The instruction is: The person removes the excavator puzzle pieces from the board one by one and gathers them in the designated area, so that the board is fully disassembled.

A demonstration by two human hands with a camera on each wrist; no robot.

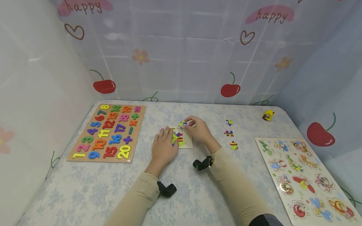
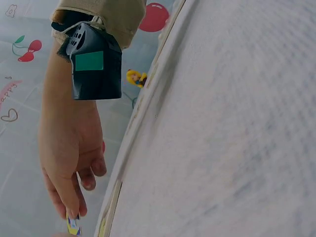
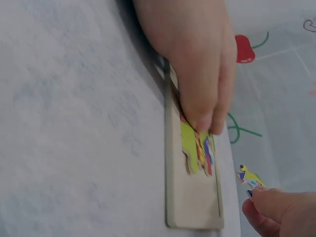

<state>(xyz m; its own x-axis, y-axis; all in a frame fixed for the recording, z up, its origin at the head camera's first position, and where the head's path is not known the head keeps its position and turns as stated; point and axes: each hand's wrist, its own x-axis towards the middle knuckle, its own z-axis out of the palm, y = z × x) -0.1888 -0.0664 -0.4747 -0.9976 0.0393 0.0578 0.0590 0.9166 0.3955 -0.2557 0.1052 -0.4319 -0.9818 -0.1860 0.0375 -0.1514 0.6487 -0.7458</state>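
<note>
My right hand [image 1: 199, 129] pinches a small yellow and purple jigsaw piece [image 3: 253, 177] between thumb and fingertips, raised over the top edge of the puzzle board. My left hand [image 1: 165, 146] rests with extended fingers on the left part of that pale wooden puzzle board [image 3: 195, 205], covering some of it. Several joined pieces [image 3: 191, 148] in yellow-green, red and blue lie in the tray beside the left thumb. Bare wood shows over the board's right part. Three loose jigsaw pieces [image 1: 228, 133] lie in a column on the table, right of my right hand.
A number board [image 1: 135, 131] with colourful digits lies at left. An insect picture board [image 1: 282, 169] lies at right. A small yellow figurine [image 1: 267, 115] stands near the back right corner. The patterned tablecloth [image 1: 93, 191] reaches a curtain [image 1: 181, 62] behind.
</note>
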